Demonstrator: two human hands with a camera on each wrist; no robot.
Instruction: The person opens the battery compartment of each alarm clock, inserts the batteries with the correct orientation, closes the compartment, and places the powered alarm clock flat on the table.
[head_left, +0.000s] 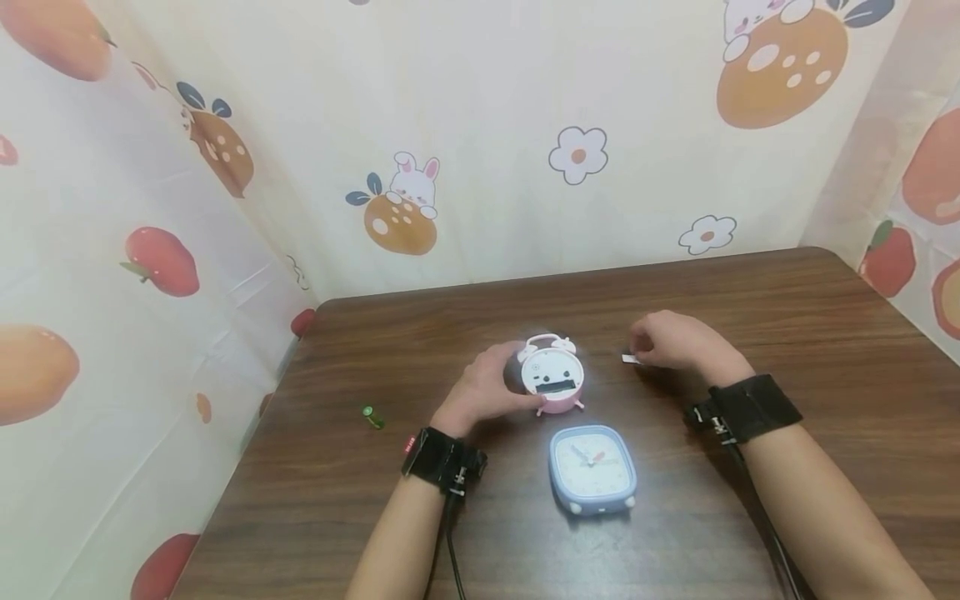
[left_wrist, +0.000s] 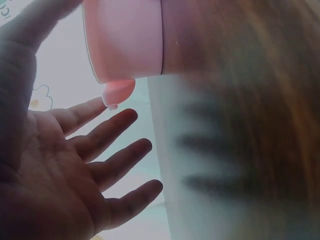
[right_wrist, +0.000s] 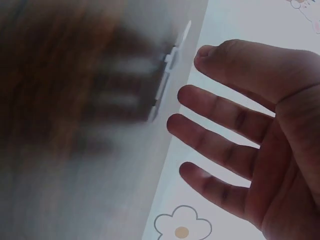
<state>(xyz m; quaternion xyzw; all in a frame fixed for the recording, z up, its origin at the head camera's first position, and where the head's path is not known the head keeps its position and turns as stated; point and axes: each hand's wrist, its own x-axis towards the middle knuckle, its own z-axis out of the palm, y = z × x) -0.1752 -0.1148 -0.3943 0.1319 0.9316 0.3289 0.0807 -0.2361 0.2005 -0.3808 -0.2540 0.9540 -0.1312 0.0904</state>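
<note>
My left hand (head_left: 487,385) holds a small pink twin-bell alarm clock (head_left: 553,372) at its left side, thumb low and index finger up by a bell. The clock's white back faces me, with a dark open battery slot. In the left wrist view, its pink side (left_wrist: 130,37) stands beside the thumb, and the other fingers stretch out straight. Over the table to the right is my right hand (head_left: 675,340), close to a thin white cover (head_left: 631,359). The right wrist view shows the cover (right_wrist: 160,87) lying just beyond straight, spread fingertips.
A blue square alarm clock (head_left: 592,468) rests face up in front of the pink one. Off to the left lies a small green cylinder (head_left: 372,417), like a battery. The brown wooden table (head_left: 300,508) meets a printed curtain (head_left: 495,200) at the back. Cables trail from both wrist straps.
</note>
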